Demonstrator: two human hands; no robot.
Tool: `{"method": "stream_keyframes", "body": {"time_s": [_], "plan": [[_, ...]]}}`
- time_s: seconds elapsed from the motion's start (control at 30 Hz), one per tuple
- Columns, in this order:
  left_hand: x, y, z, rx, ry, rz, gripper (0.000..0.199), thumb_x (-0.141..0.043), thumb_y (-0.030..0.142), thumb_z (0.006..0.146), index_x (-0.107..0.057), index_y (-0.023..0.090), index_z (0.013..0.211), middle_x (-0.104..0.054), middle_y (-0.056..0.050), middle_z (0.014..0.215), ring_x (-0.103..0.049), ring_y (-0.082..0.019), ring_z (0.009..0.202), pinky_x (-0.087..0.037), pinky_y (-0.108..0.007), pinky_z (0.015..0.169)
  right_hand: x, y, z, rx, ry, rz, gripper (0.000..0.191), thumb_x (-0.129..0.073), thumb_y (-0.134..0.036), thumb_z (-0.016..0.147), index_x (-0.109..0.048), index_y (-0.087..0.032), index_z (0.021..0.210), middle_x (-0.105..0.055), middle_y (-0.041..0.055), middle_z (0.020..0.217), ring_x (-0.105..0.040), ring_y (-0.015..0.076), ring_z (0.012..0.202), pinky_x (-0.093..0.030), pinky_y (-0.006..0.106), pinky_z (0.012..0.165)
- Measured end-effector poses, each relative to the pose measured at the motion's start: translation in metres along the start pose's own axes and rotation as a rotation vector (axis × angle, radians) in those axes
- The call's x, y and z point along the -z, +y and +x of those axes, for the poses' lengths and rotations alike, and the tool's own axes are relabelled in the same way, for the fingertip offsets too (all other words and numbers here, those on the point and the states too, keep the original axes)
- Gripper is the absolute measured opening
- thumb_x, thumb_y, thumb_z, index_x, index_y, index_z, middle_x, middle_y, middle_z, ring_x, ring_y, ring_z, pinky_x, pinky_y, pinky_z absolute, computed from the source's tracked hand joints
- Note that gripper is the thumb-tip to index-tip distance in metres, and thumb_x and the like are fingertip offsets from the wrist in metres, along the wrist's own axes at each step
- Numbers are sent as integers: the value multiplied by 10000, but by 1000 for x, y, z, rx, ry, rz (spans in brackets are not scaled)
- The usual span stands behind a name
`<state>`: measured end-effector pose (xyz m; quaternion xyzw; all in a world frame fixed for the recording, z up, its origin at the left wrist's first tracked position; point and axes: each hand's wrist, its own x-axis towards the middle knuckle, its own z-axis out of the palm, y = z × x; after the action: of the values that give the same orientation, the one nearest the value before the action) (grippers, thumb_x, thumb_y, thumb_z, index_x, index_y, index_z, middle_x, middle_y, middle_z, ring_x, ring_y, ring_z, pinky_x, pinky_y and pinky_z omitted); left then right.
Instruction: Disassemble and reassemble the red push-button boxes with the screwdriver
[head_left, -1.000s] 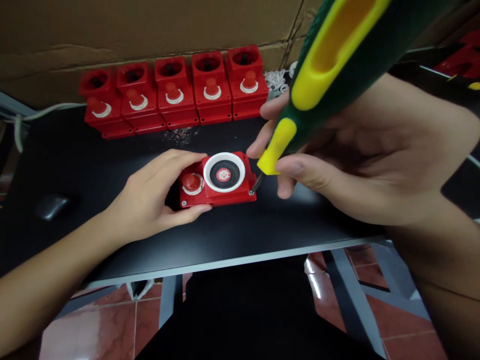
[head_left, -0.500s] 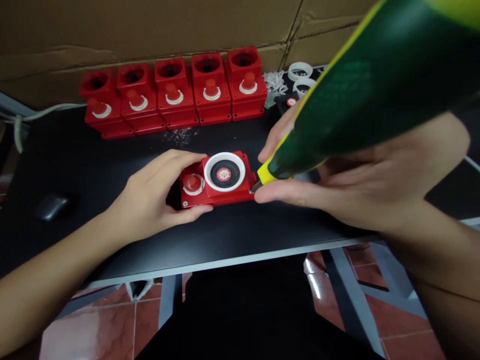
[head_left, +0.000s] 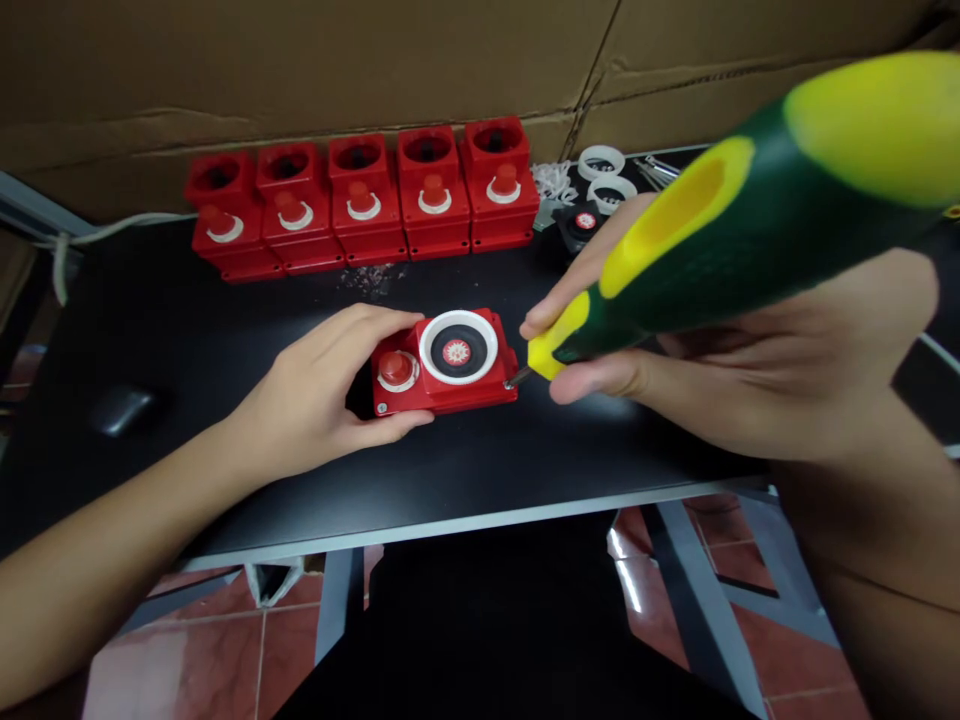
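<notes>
A red box (head_left: 472,392) with a white ring, a black round centre and a red dome lies on the black table. My left hand (head_left: 330,385) grips its left end, thumb along the near side and fingers along the far side. In my right hand (head_left: 720,385) is a green and yellow screwdriver (head_left: 697,250), tilted, its thick handle rising to the upper right. The screwdriver's tip meets a screw at the near right corner of the box. Another screw (head_left: 382,408) shows at the near left corner.
Several red housings (head_left: 367,200) stand in a row at the back against cardboard (head_left: 300,60). To their right are white rings (head_left: 601,162), small white pieces (head_left: 553,183) and a black round part (head_left: 582,226). A computer mouse (head_left: 122,410) lies at the left.
The screwdriver handle has tilted lower, showing more of its yellow end, and my right fingers sit slightly farther from the box. The view has shifted a little; the left grip stays.
</notes>
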<state>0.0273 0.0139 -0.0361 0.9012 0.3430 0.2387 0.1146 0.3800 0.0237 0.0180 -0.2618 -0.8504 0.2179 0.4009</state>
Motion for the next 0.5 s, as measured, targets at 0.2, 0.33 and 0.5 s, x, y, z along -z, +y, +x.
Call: {"method": "stream_keyframes", "body": {"time_s": [0.2, 0.33, 0.5], "plan": [[0, -1, 0, 23, 6, -29, 702, -850, 699, 1162, -712, 240, 1674, -857, -179, 1565, -884, -387, 1361, -740, -496, 1221, 10, -3, -5, -12, -81, -39, 63, -880, -319, 1181, -871, -311, 1243, -933, 37, 1304, -892, 291, 1164, -722, 490, 1016], [2, 0, 1, 35, -17, -26, 710, -841, 710, 1166, -707, 240, 1682, -855, -179, 1568, -884, -387, 1364, -738, -504, 1232, 18, -7, -7, -96, -173, -25, 134, -835, -336, 1187, -882, -346, 1311, -927, 28, 1422, -898, 314, 1278, -750, 477, 1010], [1, 1, 0, 5, 3, -11, 693, -819, 694, 1191, -688, 223, 1682, -849, -184, 1577, -876, -375, 1382, -724, -482, 1235, 13, -13, -4, -141, -156, 19, 171, -808, -245, 1174, -829, -323, 1325, -921, 32, 1350, -898, 268, 1190, -745, 456, 1046]]}}
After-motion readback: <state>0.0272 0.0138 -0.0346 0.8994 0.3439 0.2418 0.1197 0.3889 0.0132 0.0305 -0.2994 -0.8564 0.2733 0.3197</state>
